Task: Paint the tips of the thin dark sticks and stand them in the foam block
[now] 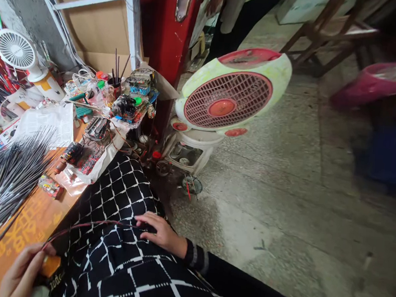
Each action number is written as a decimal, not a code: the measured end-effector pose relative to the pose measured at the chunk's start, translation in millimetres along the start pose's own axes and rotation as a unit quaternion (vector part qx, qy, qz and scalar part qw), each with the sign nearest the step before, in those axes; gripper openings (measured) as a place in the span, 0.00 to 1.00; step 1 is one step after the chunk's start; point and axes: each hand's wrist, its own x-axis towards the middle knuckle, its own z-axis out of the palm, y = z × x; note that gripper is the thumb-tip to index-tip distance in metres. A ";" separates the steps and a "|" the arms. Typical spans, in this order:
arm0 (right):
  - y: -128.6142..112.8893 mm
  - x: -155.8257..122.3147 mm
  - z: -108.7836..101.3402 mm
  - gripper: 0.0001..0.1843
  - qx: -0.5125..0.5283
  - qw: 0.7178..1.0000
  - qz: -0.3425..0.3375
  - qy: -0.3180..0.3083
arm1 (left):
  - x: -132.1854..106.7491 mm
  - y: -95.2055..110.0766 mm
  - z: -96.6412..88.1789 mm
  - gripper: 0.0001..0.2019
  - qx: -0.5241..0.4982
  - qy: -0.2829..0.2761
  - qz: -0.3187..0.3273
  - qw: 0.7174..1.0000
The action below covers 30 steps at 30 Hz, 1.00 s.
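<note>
left hand (21, 274) pinches thin red wire (89, 224); right hand (161, 233) grips other end, wire bowed.

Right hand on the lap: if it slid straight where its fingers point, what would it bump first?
The right hand would cross the checked cloth, then probably bump the orange table; depth is unclear.
</note>
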 end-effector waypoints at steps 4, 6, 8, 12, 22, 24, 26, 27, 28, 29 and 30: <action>5.9 10.8 10.3 0.19 -0.035 0.997 0.014 -0.064 | 12.4 -5.0 36.2 0.16 0.263 -0.075 0.078 0.959; 7.8 20.1 8.6 0.18 -0.080 0.992 0.009 -0.100 | 17.3 -11.2 47.4 0.14 0.394 -0.133 0.082 0.906; 7.2 28.0 5.5 0.16 -0.123 0.984 -0.006 -0.129 | 20.8 -12.1 51.8 0.12 0.480 -0.186 0.054 0.856; 1.5 40.8 -5.7 0.14 -0.152 0.977 -0.047 -0.144 | 30.4 12.6 51.5 0.15 0.557 -0.220 0.048 0.800; -16.7 129.8 -108.4 0.12 -0.123 0.979 -0.038 0.159 | 89.2 93.8 65.8 0.18 0.479 -0.274 0.278 0.787; -21.0 157.5 -128.0 0.11 -0.138 0.962 -0.044 0.232 | 103.8 95.8 70.1 0.16 0.451 -0.263 0.343 0.781; -24.5 185.5 -142.9 0.10 -0.148 0.945 -0.052 0.286 | 115.1 92.6 77.4 0.15 0.418 -0.251 0.394 0.779; -25.7 199.2 -148.8 0.09 -0.151 0.939 -0.056 0.305 | 118.5 89.4 82.8 0.14 0.402 -0.249 0.411 0.779; -26.5 212.5 -153.6 0.09 -0.155 0.933 -0.060 0.318 | 120.3 85.1 89.2 0.14 0.387 -0.249 0.422 0.781; -26.7 225.3 -157.5 0.09 -0.163 0.929 -0.064 0.326 | 120.3 80.1 96.8 0.13 0.372 -0.250 0.426 0.785; -26.5 237.3 -160.7 0.10 -0.174 0.925 -0.069 0.330 | 118.8 74.3 105.3 0.12 0.357 -0.253 0.426 0.792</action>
